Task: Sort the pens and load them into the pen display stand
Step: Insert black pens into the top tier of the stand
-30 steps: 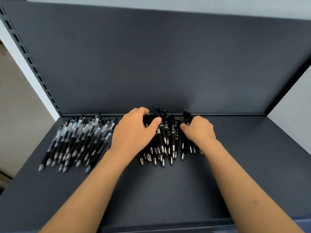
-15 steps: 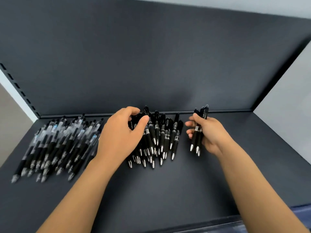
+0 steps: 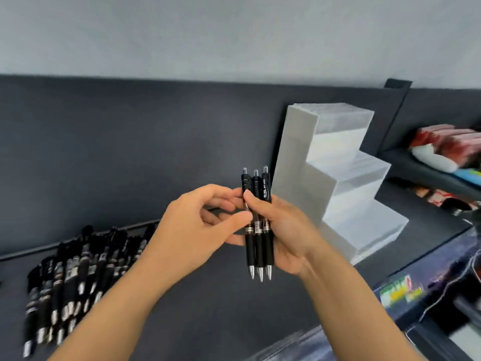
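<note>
My right hand (image 3: 286,235) grips three black pens (image 3: 258,246) upright, tips down, raised above the dark shelf (image 3: 208,308). My left hand (image 3: 197,230) meets them from the left, its thumb and fingertips pinching the bundle at mid-barrel. Just right of the pens stands the clear stepped pen display stand (image 3: 343,178), with no pens visible in it. A pile of black pens (image 3: 78,277) lies on the shelf at the lower left, blurred.
The shelf's dark back panel (image 3: 130,152) rises behind. At the right, a neighbouring shelf holds red and white packaged goods (image 3: 447,149). Colourful packages (image 3: 400,290) show below the shelf's front edge at the lower right.
My view has swung right, bringing the stand into sight. My right hand lifted its three pens off the shelf, and my left hand left the pile and joined it at the bundle.
</note>
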`<move>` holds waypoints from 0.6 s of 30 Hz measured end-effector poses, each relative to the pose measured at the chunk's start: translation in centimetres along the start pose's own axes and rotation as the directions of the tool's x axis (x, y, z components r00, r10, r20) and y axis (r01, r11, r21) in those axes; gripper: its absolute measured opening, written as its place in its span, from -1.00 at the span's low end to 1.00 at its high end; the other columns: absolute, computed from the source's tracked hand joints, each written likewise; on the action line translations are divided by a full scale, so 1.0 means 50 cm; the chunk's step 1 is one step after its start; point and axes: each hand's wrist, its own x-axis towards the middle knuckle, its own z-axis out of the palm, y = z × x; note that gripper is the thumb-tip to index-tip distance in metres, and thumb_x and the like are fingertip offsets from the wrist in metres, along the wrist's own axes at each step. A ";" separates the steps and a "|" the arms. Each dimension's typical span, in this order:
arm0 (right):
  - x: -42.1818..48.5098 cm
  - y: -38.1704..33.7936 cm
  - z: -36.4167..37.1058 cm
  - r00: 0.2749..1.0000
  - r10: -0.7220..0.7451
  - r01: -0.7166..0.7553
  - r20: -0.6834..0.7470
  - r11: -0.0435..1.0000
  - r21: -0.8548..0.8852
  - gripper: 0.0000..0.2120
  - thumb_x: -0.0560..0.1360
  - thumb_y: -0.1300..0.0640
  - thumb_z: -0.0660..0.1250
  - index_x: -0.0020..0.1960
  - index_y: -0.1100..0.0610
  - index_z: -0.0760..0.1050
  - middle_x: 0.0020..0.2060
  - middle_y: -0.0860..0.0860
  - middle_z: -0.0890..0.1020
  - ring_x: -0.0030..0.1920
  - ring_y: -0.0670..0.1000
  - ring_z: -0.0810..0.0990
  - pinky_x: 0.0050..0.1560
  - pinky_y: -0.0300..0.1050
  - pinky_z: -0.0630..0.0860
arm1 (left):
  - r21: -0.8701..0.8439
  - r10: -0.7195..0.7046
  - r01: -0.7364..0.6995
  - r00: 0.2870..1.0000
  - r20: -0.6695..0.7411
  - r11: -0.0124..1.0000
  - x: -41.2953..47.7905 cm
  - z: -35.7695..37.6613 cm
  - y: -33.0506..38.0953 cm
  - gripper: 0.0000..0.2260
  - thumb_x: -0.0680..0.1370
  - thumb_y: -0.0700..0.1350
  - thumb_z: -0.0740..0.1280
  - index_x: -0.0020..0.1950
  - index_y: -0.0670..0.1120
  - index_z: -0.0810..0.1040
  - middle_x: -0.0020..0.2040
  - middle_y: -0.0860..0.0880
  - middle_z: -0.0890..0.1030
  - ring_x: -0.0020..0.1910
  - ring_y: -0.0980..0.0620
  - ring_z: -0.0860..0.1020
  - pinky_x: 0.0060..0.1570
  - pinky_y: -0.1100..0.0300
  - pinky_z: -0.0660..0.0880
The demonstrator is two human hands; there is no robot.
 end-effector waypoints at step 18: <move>-0.089 -0.336 -0.443 0.982 -0.184 0.169 -0.048 0.958 -0.232 -0.81 0.54 -0.03 0.30 0.08 -0.02 0.63 0.00 0.10 0.70 0.00 0.15 0.69 -0.09 0.11 0.64 | -0.161 -0.015 0.020 0.999 0.031 0.987 0.240 0.463 0.240 -0.81 0.45 -0.19 0.47 0.05 -0.06 0.60 -0.16 -0.10 0.69 -0.25 0.03 0.68 -0.34 0.34 0.54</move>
